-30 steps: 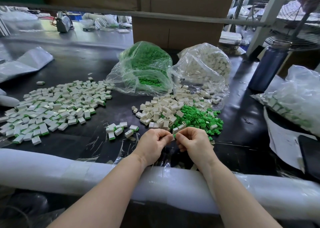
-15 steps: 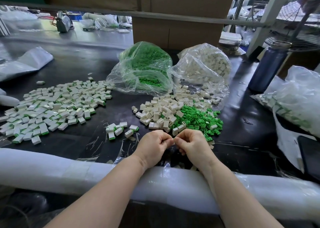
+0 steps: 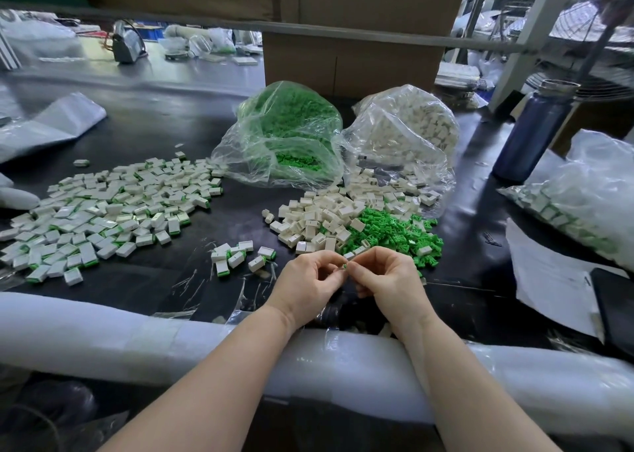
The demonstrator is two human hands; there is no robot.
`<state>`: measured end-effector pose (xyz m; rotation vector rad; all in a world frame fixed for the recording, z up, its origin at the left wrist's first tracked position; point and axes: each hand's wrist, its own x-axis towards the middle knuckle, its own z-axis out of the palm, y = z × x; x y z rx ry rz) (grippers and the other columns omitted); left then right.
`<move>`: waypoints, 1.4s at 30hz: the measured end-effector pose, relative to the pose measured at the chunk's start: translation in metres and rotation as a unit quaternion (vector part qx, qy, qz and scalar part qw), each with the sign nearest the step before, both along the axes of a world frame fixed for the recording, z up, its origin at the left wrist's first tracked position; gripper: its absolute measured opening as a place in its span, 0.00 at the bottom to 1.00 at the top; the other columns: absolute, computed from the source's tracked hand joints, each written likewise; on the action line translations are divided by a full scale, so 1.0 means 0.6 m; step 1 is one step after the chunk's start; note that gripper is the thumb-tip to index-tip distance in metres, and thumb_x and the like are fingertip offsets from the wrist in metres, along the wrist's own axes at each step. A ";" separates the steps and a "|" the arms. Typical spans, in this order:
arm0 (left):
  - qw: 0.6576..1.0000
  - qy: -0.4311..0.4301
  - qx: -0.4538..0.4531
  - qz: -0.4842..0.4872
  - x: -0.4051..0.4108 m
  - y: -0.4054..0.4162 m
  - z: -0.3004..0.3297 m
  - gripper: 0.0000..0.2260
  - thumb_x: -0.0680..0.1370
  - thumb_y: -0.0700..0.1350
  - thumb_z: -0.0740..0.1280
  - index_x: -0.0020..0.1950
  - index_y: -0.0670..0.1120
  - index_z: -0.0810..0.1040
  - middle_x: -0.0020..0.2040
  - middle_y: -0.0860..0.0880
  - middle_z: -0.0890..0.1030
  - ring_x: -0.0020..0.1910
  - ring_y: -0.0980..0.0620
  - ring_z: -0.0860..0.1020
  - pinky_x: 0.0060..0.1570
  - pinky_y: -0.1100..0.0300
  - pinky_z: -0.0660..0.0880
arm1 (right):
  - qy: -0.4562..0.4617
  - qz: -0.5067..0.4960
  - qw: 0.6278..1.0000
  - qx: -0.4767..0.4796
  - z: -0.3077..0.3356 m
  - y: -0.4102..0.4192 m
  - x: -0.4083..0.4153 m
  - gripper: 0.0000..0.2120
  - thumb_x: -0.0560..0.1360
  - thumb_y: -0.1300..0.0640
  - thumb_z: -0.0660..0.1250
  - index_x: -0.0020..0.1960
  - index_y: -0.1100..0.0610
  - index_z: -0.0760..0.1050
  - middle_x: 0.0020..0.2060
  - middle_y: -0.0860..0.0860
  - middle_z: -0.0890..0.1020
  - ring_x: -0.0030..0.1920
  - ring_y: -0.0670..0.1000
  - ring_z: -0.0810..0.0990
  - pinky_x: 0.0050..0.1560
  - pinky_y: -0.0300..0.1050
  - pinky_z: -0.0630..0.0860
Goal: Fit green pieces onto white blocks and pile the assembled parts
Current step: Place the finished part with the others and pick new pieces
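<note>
My left hand (image 3: 308, 280) and my right hand (image 3: 386, 278) meet fingertip to fingertip near the table's front edge. Between them they pinch a small green piece (image 3: 345, 265); whether a white block is held with it is hidden by the fingers. Just beyond the hands lie a heap of loose white blocks (image 3: 319, 218) and a heap of loose green pieces (image 3: 394, 232). A few assembled parts (image 3: 236, 256) sit to the left of my hands. A wide spread of assembled white-and-green parts (image 3: 103, 211) covers the table's left side.
A clear bag of green pieces (image 3: 291, 135) and a clear bag of white blocks (image 3: 408, 132) stand behind the heaps. A blue bottle (image 3: 535, 132), a bag of assembled parts (image 3: 583, 194) and papers (image 3: 555, 280) are on the right. White foam padding (image 3: 137, 335) lines the front edge.
Both hands stayed close together at the same spot, fingers working on the small piece. A bit of green now shows between the fingertips.
</note>
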<state>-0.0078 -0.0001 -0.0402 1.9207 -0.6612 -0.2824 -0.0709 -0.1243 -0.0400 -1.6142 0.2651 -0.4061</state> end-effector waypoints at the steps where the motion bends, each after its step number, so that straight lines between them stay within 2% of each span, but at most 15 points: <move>1: 1.000 -0.002 0.001 0.003 0.001 0.001 -0.001 0.04 0.75 0.42 0.68 0.46 0.49 0.81 0.40 0.47 0.83 0.39 0.48 0.80 0.46 0.58 0.77 | -0.001 0.007 1.000 -0.003 0.000 0.000 0.000 0.09 0.71 0.68 0.70 0.34 0.58 0.78 0.23 0.49 0.78 0.24 0.44 0.74 0.27 0.35 0.73; 3: 1.000 -0.011 0.003 0.009 0.001 0.002 0.000 0.07 0.74 0.41 0.67 0.41 0.54 0.79 0.37 0.50 0.81 0.35 0.53 0.76 0.40 0.64 0.74 | 0.001 0.020 1.000 -0.007 0.001 0.000 -0.001 0.09 0.71 0.68 0.70 0.34 0.58 0.78 0.24 0.49 0.78 0.24 0.43 0.73 0.27 0.34 0.72; 5: 1.000 -0.015 0.005 0.009 0.002 0.002 0.000 0.10 0.74 0.40 0.67 0.40 0.56 0.77 0.36 0.50 0.79 0.33 0.54 0.74 0.39 0.63 0.73 | 0.004 0.026 1.000 -0.007 0.001 0.000 -0.002 0.09 0.71 0.67 0.70 0.34 0.57 0.78 0.24 0.48 0.78 0.25 0.43 0.74 0.27 0.34 0.72; 9: 0.999 0.009 -0.029 -0.013 0.002 0.002 0.004 0.08 0.75 0.38 0.66 0.42 0.52 0.78 0.42 0.41 0.81 0.40 0.41 0.77 0.48 0.50 0.77 | 0.017 0.013 1.000 -0.015 -0.001 0.001 0.000 0.03 0.73 0.62 0.69 0.41 0.58 0.76 0.31 0.49 0.80 0.31 0.46 0.77 0.30 0.36 0.74; 11: 0.999 0.013 -0.045 -0.025 0.003 0.002 0.005 0.08 0.75 0.37 0.67 0.44 0.51 0.78 0.44 0.45 0.79 0.43 0.43 0.78 0.50 0.56 0.77 | 0.035 0.016 0.999 -0.023 -0.002 0.002 0.001 0.02 0.74 0.58 0.68 0.45 0.56 0.76 0.36 0.49 0.81 0.35 0.45 0.79 0.33 0.36 0.75; 13: 0.998 0.008 -0.045 -0.038 0.003 0.002 0.005 0.06 0.75 0.38 0.68 0.45 0.50 0.78 0.46 0.51 0.73 0.41 0.52 0.74 0.46 0.69 0.74 | 0.044 0.037 0.998 -0.034 -0.001 0.004 0.002 0.03 0.76 0.57 0.66 0.48 0.54 0.77 0.38 0.47 0.81 0.36 0.41 0.79 0.35 0.34 0.75; 14: 0.998 0.011 -0.045 -0.044 0.003 0.002 0.005 0.06 0.75 0.38 0.68 0.46 0.50 0.78 0.47 0.51 0.71 0.40 0.53 0.73 0.45 0.71 0.72 | 0.043 0.051 0.997 -0.044 0.000 0.004 0.002 0.04 0.76 0.57 0.65 0.49 0.54 0.78 0.37 0.46 0.81 0.35 0.40 0.79 0.35 0.33 0.74; 17: 0.998 0.012 -0.034 -0.054 0.001 0.002 0.005 0.05 0.75 0.38 0.67 0.48 0.47 0.79 0.51 0.48 0.68 0.41 0.52 0.72 0.46 0.70 0.73 | 0.038 0.084 0.994 -0.057 0.004 0.005 -0.001 0.07 0.78 0.58 0.63 0.46 0.54 0.80 0.31 0.46 0.80 0.32 0.41 0.77 0.33 0.34 0.73; 21: 0.998 -0.005 -0.017 -0.067 -0.001 0.003 0.008 0.08 0.75 0.36 0.66 0.48 0.49 0.78 0.51 0.51 0.67 0.43 0.54 0.71 0.50 0.72 0.70 | 0.039 0.081 0.995 -0.036 0.004 0.002 0.000 0.09 0.77 0.60 0.64 0.40 0.55 0.80 0.28 0.49 0.78 0.28 0.41 0.75 0.31 0.33 0.72; 27: 0.997 -0.005 -0.004 -0.080 -0.002 0.003 0.010 0.09 0.74 0.34 0.65 0.50 0.47 0.78 0.50 0.52 0.67 0.41 0.53 0.71 0.50 0.67 0.72 | 0.045 0.075 0.996 -0.004 0.003 0.000 0.003 0.08 0.75 0.63 0.66 0.39 0.63 0.80 0.28 0.55 0.75 0.27 0.43 0.72 0.30 0.33 0.69; 34: 0.995 -0.004 0.003 -0.099 -0.004 0.003 0.009 0.10 0.73 0.33 0.64 0.45 0.49 0.76 0.51 0.49 0.67 0.41 0.50 0.72 0.50 0.56 0.75 | 0.051 0.075 0.996 0.019 0.004 -0.002 -0.001 0.05 0.73 0.65 0.67 0.40 0.63 0.81 0.32 0.58 0.76 0.29 0.45 0.72 0.31 0.34 0.69; 39: 0.994 -0.007 0.010 -0.107 -0.004 0.003 0.008 0.12 0.74 0.34 0.64 0.43 0.53 0.75 0.51 0.50 0.67 0.40 0.53 0.71 0.51 0.59 0.74 | 0.052 0.075 0.995 0.029 0.005 0.000 -0.002 0.05 0.73 0.67 0.67 0.39 0.64 0.81 0.31 0.58 0.76 0.28 0.45 0.71 0.30 0.34 0.69; 42: 0.994 -0.012 0.021 -0.107 -0.005 0.004 0.008 0.13 0.74 0.35 0.65 0.42 0.55 0.74 0.50 0.52 0.68 0.41 0.53 0.71 0.54 0.56 0.74 | 0.050 0.074 0.995 0.036 0.007 -0.001 -0.003 0.06 0.73 0.67 0.67 0.38 0.64 0.81 0.31 0.58 0.76 0.27 0.44 0.71 0.29 0.33 0.68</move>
